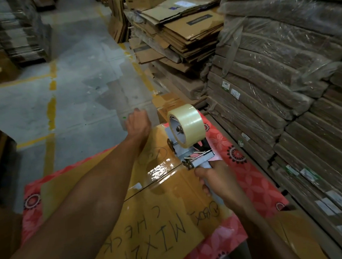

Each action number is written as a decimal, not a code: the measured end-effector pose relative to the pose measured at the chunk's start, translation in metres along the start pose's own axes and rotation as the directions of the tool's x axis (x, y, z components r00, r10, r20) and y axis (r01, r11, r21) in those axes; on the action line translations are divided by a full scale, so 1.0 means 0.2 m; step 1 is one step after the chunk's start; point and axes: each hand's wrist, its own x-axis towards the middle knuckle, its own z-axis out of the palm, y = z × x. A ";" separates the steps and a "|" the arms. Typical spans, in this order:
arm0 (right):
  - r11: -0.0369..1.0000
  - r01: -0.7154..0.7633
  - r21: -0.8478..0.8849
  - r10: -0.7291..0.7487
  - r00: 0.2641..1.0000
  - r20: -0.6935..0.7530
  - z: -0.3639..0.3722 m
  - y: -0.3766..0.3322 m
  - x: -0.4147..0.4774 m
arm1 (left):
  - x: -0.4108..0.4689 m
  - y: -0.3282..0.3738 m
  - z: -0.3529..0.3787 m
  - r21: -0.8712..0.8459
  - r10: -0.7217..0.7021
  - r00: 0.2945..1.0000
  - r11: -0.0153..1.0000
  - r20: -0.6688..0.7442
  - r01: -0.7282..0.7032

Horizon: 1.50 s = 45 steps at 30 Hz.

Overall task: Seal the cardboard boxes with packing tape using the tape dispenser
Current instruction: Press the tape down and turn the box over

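On box [160, 212] right edge, right hand [215, 182] grips tape dispenser [186, 132]; seam [133, 193] runs left from it. Left hand [137, 125] rests at far edge, fingers unclear.

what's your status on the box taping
Right hand grips tape dispenser, left hand at far edge of box. Dispenser on top seam, tape strip laid. Nothing blocking.

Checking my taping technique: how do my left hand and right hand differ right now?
The left hand stretches to the far edge of the cardboard box; the right hand is nearer. The right hand grips the handle of the tape dispenser; the left hand holds no tool. Both are over the box top.
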 end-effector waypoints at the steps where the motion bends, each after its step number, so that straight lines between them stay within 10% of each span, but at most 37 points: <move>1: 1.000 0.003 -0.006 -0.003 1.000 0.004 0.00 0.00 0.00 | -0.03 0.02 0.00 -0.022 0.057 0.997 0.998 -0.045 -0.058; 6: 0.998 0.022 -0.062 -0.022 1.000 0.006 0.00 -0.02 0.00 | -0.18 0.08 0.08 0.032 0.242 0.956 0.968 0.165 -0.250; 15: 0.974 0.047 -0.221 -0.044 0.999 0.020 -0.14 0.11 -0.10 | -0.09 0.10 0.14 0.146 0.101 0.948 0.978 0.301 -0.151; 21: 0.981 0.002 -0.195 -0.006 1.000 -0.022 -0.23 0.30 -0.23 | -0.18 0.23 0.19 0.116 -0.104 0.986 0.989 0.133 0.088; 45: 0.956 0.095 -0.277 -0.076 0.994 0.079 -0.29 0.18 -0.12 | -0.06 0.11 0.22 0.203 0.032 0.990 0.977 0.134 -0.059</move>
